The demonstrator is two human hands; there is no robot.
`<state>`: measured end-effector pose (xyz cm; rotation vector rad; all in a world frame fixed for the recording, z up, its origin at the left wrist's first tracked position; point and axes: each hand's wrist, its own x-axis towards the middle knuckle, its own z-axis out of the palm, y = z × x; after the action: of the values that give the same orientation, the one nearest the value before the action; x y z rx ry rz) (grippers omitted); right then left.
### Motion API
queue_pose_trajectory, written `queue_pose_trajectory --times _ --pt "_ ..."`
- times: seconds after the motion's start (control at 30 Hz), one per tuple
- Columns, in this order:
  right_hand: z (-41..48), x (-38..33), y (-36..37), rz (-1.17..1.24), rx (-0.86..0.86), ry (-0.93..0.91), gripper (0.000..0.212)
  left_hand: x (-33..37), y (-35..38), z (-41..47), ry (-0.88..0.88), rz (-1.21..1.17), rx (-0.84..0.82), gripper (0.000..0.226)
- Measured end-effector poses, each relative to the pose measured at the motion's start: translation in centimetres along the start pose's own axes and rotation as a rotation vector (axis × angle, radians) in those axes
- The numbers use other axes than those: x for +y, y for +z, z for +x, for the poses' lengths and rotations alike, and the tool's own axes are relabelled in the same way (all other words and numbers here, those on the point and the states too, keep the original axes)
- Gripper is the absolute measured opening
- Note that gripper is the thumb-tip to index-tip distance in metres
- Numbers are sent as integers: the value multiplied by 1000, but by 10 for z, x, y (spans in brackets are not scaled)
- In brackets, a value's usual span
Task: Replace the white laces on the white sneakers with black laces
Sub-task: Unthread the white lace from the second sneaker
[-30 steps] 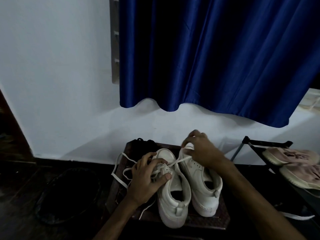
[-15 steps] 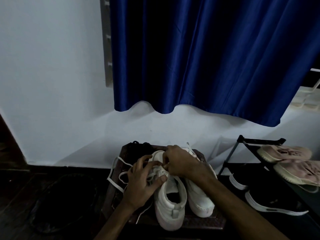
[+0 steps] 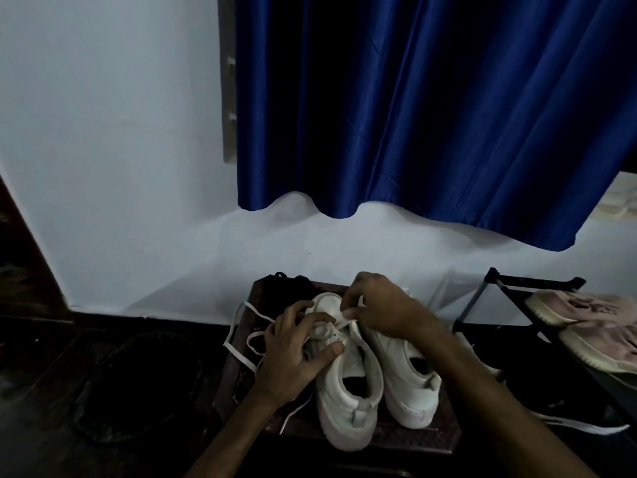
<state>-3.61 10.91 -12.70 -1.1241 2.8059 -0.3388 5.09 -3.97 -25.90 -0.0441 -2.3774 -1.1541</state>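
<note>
Left sneaker, on surface: left hand curled round its forepart, steadying it; right hand pinching white lace, apparently to draw it out.

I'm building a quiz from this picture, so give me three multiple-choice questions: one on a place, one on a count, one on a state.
1. Where do the black laces lie? A) on the rack B) on the stool, behind the sneakers C) on the floor
2. How many white sneakers stand on the stool? A) one B) two C) three
3. What is the right hand doing? A) hanging idle B) holding the curtain C) pinching a white lace

Answers: 1 B, the dark heap sits at the stool's back edge; 2 B, a pair stands side by side; 3 C, it nips the lace at the left sneaker, which the left hand grips.
</note>
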Motion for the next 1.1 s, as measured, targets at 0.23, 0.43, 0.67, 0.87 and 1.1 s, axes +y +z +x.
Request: queue_pose_trajectory --times 0.23,0.43,0.67,0.87,1.1 --pt "10 -10 12 -88 -107 71 18 -2 1 0 6 -7 0 56" --pt "12 -22 18 -448 37 15 22 -2 0 -1 -2 -5 8 58" --pt "-3 -5 4 -632 154 90 24 -1 -1 0 -4 -20 -8 56" --pt "-7 21 -12 -346 36 132 17 -3 1 0 5 7 1 56" --pt "3 -5 15 -110 -89 35 8 -2 0 -1 6 -5 -1 56"
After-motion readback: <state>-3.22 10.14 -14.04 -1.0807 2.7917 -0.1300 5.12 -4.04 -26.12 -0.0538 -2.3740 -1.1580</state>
